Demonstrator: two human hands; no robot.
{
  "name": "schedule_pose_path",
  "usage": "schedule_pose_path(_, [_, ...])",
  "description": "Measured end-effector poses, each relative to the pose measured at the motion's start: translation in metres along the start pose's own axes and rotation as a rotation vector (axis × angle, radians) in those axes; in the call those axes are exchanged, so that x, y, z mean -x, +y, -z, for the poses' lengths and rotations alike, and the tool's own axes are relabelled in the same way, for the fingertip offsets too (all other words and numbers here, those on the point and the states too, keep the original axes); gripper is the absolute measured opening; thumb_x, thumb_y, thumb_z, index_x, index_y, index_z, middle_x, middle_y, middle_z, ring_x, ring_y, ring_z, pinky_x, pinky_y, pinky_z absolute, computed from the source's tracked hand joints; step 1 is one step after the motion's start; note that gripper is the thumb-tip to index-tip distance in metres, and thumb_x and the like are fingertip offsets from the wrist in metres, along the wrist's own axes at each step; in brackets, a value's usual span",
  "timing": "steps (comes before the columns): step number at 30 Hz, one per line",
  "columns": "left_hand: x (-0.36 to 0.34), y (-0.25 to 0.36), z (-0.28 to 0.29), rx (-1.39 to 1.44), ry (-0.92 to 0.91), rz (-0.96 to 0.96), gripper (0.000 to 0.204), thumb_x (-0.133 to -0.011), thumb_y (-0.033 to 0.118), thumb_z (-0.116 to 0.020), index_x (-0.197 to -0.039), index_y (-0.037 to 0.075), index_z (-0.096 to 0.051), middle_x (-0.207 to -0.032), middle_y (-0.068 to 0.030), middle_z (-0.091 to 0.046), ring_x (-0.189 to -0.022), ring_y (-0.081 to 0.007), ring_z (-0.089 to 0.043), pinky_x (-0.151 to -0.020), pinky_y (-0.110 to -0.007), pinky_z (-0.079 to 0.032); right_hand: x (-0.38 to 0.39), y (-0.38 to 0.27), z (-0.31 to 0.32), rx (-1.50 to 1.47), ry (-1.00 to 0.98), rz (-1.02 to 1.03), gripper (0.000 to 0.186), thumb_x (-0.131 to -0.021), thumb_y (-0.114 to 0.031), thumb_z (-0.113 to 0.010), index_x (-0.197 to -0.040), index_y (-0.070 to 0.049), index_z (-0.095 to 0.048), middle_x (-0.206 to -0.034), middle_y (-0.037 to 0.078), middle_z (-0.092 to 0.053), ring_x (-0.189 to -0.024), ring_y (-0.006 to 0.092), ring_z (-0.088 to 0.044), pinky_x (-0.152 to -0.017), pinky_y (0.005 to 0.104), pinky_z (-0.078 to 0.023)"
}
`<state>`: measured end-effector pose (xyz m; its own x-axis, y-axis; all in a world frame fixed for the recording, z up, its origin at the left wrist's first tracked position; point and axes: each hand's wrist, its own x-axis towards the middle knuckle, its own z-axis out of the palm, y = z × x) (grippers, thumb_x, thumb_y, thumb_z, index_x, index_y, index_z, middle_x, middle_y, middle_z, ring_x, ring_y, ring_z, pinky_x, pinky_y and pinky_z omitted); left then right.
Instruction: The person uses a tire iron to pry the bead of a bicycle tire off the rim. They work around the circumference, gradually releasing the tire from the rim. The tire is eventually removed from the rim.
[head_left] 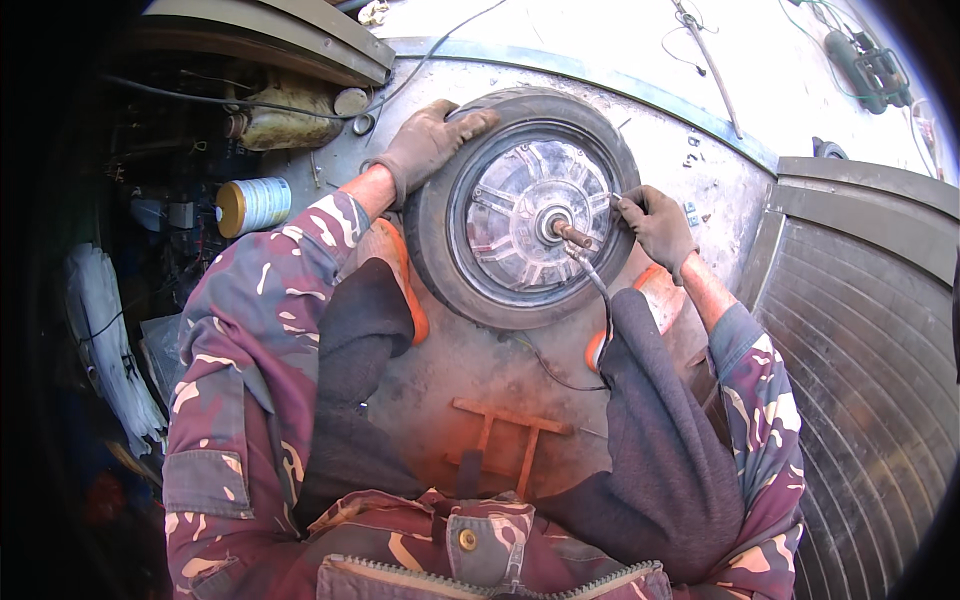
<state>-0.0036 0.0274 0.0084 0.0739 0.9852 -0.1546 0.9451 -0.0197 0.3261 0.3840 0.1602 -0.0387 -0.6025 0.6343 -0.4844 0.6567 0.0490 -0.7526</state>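
Observation:
A wheel (432, 235) with a black tire and a silver hub motor (520, 225) stands tilted on the floor between my feet. From the hub's centre a brownish axle (572, 234) sticks out, and a dark cable (598, 280) leaves beside it. My gloved left hand (425, 145) grips the tire at its upper left, fingers laid over the sidewall. At the hub cover's right edge my gloved right hand (655, 225) is closed in a pinch. A small pale tip shows at its fingertips, too small to name.
A rust-coloured metal frame (510, 430) lies between my legs. To the left are a yellow-lidded can (250, 207), a dirty plastic jug (290, 115) and a white bundle (110, 340). A ribbed metal panel (860, 330) stands at right. A metal strip (600, 85) crosses the floor beyond the wheel.

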Motion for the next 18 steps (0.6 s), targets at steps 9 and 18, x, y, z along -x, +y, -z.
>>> schedule_pose_path(9, [0.002,0.010,0.012,0.047,-0.037,0.023,0.049,-0.106,0.013,-0.053,-0.152,0.030,-0.062,-0.134,-0.0214,-0.064,-0.119,-0.0394,-0.070,-0.104,-0.043,-0.057,0.002,-0.035,0.011,0.441,-0.041,-0.008,0.033,-0.103,-0.039,-0.067,-0.112,-0.008,-0.076,-0.102,0.018,-0.080,-0.101,0.0383,-0.076,-0.093,0.0483,-0.057])
schedule_pose_path(18, [0.002,0.006,0.010,0.042,-0.030,0.010,0.050,-0.105,0.011,-0.054,-0.151,0.029,-0.061,-0.130,-0.0218,-0.065,-0.118,-0.0402,-0.070,-0.104,-0.043,-0.057,-0.003,-0.055,0.019,0.752,-0.079,0.131,0.032,-0.102,-0.038,-0.066,-0.108,-0.007,-0.074,-0.101,0.019,-0.078,-0.098,0.0400,-0.075,-0.090,0.0506,-0.057])
